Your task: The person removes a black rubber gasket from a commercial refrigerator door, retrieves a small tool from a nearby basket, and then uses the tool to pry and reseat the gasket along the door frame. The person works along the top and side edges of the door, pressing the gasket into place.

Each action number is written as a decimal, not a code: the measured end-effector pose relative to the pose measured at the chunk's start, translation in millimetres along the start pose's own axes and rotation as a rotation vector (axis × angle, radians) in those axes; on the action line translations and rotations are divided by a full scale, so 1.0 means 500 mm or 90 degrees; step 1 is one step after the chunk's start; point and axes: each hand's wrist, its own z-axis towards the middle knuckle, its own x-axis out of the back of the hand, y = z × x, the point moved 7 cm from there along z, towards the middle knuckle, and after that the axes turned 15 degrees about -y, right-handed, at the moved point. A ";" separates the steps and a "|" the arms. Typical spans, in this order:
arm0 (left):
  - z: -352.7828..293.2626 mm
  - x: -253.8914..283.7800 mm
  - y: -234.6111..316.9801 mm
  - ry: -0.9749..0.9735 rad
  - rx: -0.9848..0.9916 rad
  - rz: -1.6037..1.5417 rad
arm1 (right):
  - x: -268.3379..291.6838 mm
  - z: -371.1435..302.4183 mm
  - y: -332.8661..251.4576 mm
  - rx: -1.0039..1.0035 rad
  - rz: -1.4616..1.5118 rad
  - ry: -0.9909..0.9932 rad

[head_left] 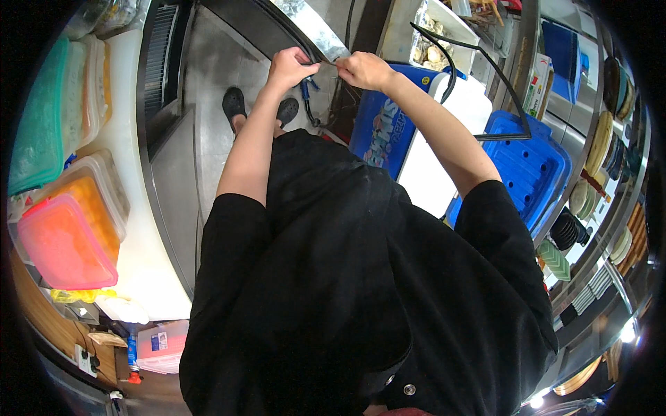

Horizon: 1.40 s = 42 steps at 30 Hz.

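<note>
Across the lower middle of the frame spreads your black garment (326, 277), and your bare forearms reach from its sleeves toward the top centre. Your left hand (284, 68) is curled, thumb and fingers closed on the black edging (309, 50) of a silver panel (312, 28) at top centre. Just beside it but apart, your right hand (365, 71) has its fingers bunched at the panel's lower corner; you cannot tell whether they clamp it or only press. Right of that hand, a thin black strip (505, 137) bends in angles over a blue box (380, 118) with a white top and a blue tray (524, 173). Along the left side, a white worktop (149, 229) bears tubs with teal (38, 125) and pink lids (66, 243). Behind the strip, at upper centre right, a white box (397, 41) holds pale, rounded pieces. Farthest down, your dark clogs (234, 102) stand on grey floor (211, 83).
</note>
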 end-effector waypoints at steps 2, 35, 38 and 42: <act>-0.001 0.001 0.001 0.000 0.004 0.013 | 0.000 -0.001 -0.001 0.005 0.000 0.010; 0.054 -0.025 -0.027 -0.018 0.169 -0.065 | -0.037 -0.027 -0.061 -0.151 0.039 0.184; 0.048 -0.020 0.000 -0.022 0.179 -0.045 | -0.049 -0.032 -0.075 -0.226 0.054 0.207; 0.043 -0.012 0.000 -0.001 0.173 -0.033 | -0.078 -0.045 -0.099 -0.295 0.091 0.259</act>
